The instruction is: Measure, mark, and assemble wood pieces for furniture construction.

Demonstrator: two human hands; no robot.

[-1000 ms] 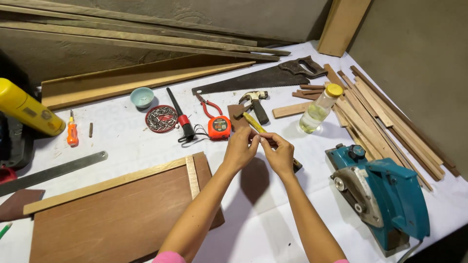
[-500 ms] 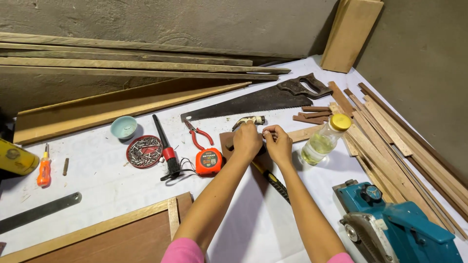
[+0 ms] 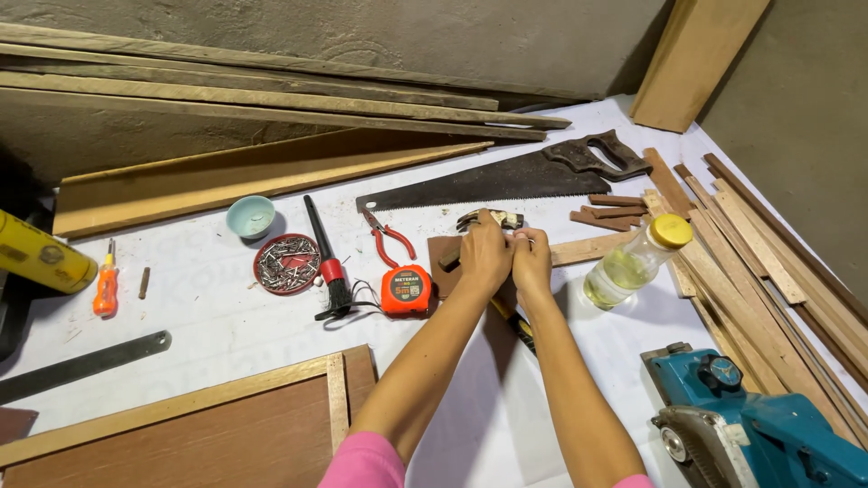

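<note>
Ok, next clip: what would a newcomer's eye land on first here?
Probably the two hands, left hand and right hand, pressed together at the centre of the white table over a small brown wooden piece. Next, the orange tape measure just left of them and the long handsaw behind. The blue power planer fills the lower right corner.

Rough grey wall [image 3: 452, 45] behind a white-covered table [image 3: 226, 316]
</note>
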